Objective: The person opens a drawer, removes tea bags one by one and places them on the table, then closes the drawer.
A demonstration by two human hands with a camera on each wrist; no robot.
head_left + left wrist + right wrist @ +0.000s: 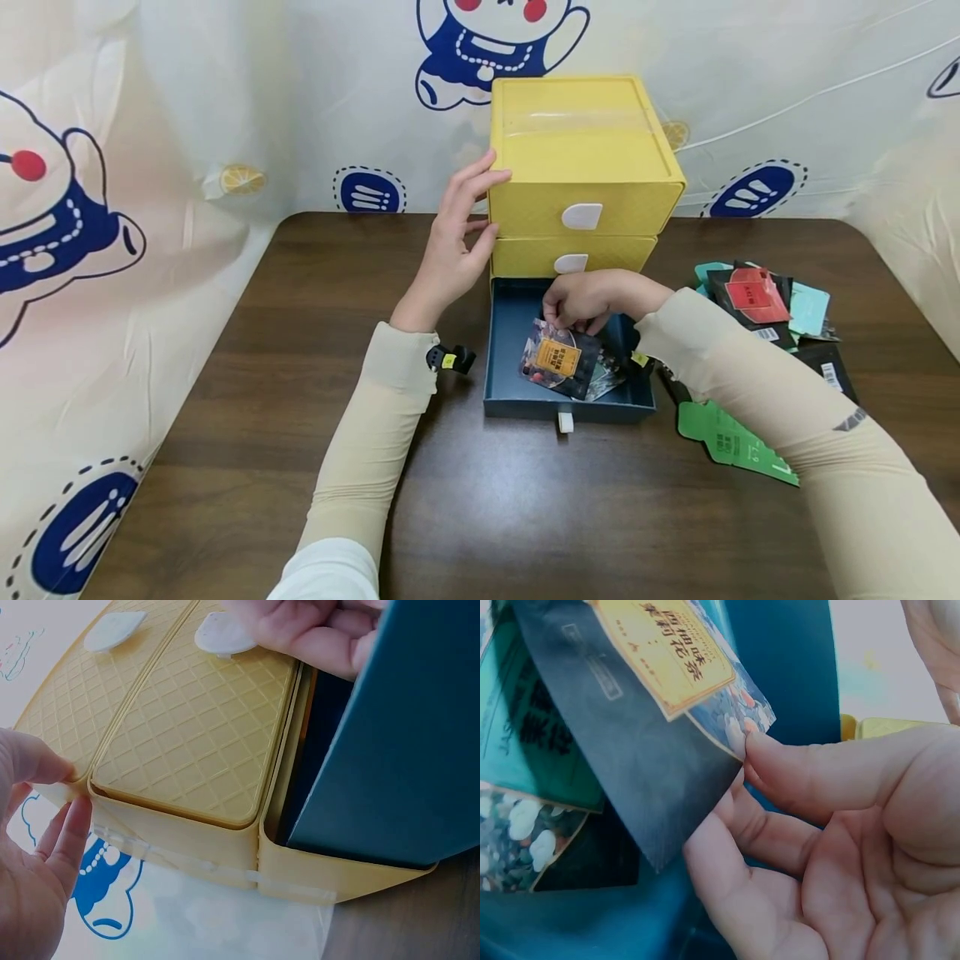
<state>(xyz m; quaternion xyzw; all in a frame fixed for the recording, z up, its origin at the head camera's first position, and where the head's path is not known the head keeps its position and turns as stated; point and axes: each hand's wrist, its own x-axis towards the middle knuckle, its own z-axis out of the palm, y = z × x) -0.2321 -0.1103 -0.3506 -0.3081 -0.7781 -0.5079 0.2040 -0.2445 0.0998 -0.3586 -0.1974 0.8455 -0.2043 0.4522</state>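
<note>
My right hand (592, 300) is inside the pulled-out blue drawer (513, 408). Between thumb and fingers it pinches a corner of a dark tea sachet (622, 735) with an orange label, tilted over the drawer floor. Under it lies another tea sachet (525, 727), green with a floral lower part. A stack of yellow drawer boxes (585, 158) stands at the back of the table, the blue drawer coming from its lowest level. Along the stack's left side, my left hand (453, 237) rests with extended fingers, thumb near the front corner.
Right of the drawer, partly behind my right forearm, several sachets lie in a loose pile, among them a red and black sachet (750, 296) and a green packet (731, 437). White tabs mark the upper drawer fronts. A printed white curtain (247, 83) hangs behind the table.
</note>
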